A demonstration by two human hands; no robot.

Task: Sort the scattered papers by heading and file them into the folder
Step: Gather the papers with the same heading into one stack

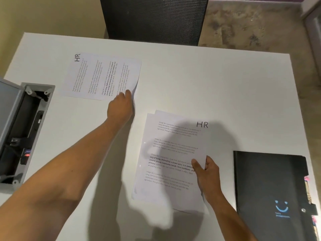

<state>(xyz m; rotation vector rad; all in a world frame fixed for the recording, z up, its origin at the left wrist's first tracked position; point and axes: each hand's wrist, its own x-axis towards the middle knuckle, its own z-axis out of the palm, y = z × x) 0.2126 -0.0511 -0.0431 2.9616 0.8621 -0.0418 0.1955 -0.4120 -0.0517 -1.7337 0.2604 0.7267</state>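
Here, far HR sheet (102,76) pinched at its near corner by left hand (121,106), corner already lifting off white table (217,84). Nearer HR stack (171,159) gripped at its right edge by right hand (205,173), black folder (271,193) lying shut just beside. Likely hazard: creasing or tearing under a hasty one-corner pull.

White desk (199,80) under both hands. Grey open cable box (22,133) set in desk, far left of left hand, w/ black plugs & a red light inside. Black mesh chair back (152,20) beyond the hands, mottled brown floor (251,26) beyond-right.
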